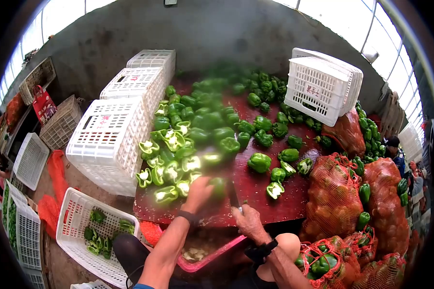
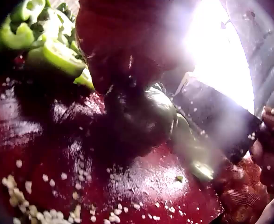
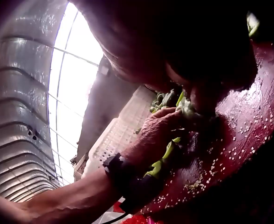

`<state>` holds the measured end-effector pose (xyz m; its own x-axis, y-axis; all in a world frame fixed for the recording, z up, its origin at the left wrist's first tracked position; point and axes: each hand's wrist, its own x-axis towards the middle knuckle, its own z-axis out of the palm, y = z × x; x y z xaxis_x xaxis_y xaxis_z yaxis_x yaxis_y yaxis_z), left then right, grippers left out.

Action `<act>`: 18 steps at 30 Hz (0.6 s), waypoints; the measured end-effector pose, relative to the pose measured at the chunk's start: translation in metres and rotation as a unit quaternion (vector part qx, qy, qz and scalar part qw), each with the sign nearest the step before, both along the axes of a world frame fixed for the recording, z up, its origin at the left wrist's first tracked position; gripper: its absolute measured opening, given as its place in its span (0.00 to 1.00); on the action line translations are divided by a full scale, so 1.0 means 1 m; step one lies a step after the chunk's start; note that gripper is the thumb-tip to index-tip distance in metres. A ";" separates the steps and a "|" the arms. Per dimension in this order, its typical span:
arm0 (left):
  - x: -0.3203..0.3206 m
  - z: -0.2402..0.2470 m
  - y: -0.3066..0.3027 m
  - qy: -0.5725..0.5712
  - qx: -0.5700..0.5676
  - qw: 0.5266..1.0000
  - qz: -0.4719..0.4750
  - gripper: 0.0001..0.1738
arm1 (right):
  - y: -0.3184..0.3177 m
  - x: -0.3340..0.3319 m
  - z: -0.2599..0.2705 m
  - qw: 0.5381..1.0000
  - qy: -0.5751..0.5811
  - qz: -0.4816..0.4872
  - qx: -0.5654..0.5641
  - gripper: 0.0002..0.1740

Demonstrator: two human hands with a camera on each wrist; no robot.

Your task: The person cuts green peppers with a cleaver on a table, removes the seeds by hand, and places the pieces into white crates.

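Observation:
At the near edge of the red table (image 1: pixel 222 212), my left hand (image 1: pixel 200 195) holds a green bell pepper (image 1: pixel 218 187), blurred in the head view. The left wrist view shows this pepper (image 2: pixel 159 111) close over the seed-strewn tabletop, partly in shadow. My right hand (image 1: pixel 250 224) grips a knife (image 1: pixel 233 196) by its handle. Its broad dark blade (image 2: pixel 216 114) stands right beside the pepper. Left of my left hand lie several cut pepper halves (image 1: pixel 166 194), pale insides showing. Whole green peppers (image 1: pixel 259 163) are spread farther back and to the right.
White crates (image 1: pixel 106 135) line the table's left side; another stack (image 1: pixel 318 89) stands at back right. A white basket (image 1: pixel 72 236) holding pepper pieces sits low left. Under the near edge is a pink tub (image 1: pixel 212 256) with scraps. Filled red mesh sacks (image 1: pixel 330 202) crowd the right.

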<state>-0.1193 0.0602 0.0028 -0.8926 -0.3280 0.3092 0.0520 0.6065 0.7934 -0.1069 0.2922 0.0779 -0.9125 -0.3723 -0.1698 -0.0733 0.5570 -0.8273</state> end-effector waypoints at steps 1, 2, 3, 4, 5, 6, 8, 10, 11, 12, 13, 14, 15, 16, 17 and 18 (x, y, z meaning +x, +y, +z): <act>0.004 -0.006 0.004 0.019 -0.006 1.000 0.018 0.17 | -0.001 0.000 -0.008 1.000 0.019 0.007 -0.024 0.20; 0.005 -0.009 0.005 0.032 0.004 0.999 0.023 0.17 | 0.000 0.001 -0.016 0.998 0.036 0.014 -0.047 0.21; 0.008 -0.010 0.006 0.042 0.016 0.999 0.028 0.17 | -0.003 0.002 -0.011 0.999 0.023 0.013 -0.039 0.19; 0.013 -0.010 0.007 0.051 0.028 0.998 0.036 0.17 | -0.004 0.004 -0.003 0.999 0.037 0.024 -0.032 0.19; 0.015 -0.009 0.008 0.058 0.049 0.996 0.045 0.16 | -0.006 0.004 0.004 0.998 0.053 0.034 -0.025 0.19; 0.017 -0.007 0.008 0.057 0.050 0.996 0.047 0.16 | -0.006 0.004 0.008 0.996 0.070 0.044 -0.018 0.18; 0.018 -0.002 0.006 0.056 0.050 0.996 0.051 0.15 | -0.001 0.000 0.007 0.990 0.108 0.090 0.008 0.17; 0.016 -0.003 0.005 0.045 0.054 0.996 0.052 0.14 | -0.001 -0.003 0.011 0.995 0.065 0.070 0.021 0.13; 0.013 -0.004 0.005 0.040 0.057 0.996 0.052 0.13 | -0.001 -0.007 0.009 0.993 0.080 0.078 0.049 0.12; 0.011 -0.002 0.005 0.039 0.054 0.997 0.049 0.13 | -0.002 -0.011 0.006 0.989 0.095 0.086 0.076 0.12; 0.010 0.000 0.005 0.038 0.050 0.997 0.045 0.12 | -0.002 -0.015 0.004 0.984 0.109 0.093 0.104 0.11; 0.009 0.001 0.005 0.035 0.046 0.997 0.041 0.12 | 0.000 -0.019 0.003 0.978 0.129 0.123 0.106 0.12; 0.008 -0.003 0.005 0.037 0.034 0.998 0.040 0.12 | 0.001 -0.024 0.008 0.971 0.148 0.152 0.107 0.13; 0.005 -0.005 0.004 0.041 0.021 0.998 0.039 0.11 | 0.001 -0.029 0.013 0.963 0.168 0.181 0.107 0.14; 0.002 -0.007 0.003 0.045 0.008 0.998 0.037 0.11 | -0.001 -0.034 0.016 0.966 0.143 0.187 0.105 0.18; 0.002 -0.004 0.004 0.045 0.012 0.998 0.037 0.11 | -0.003 -0.040 0.010 0.965 0.137 0.192 0.115 0.19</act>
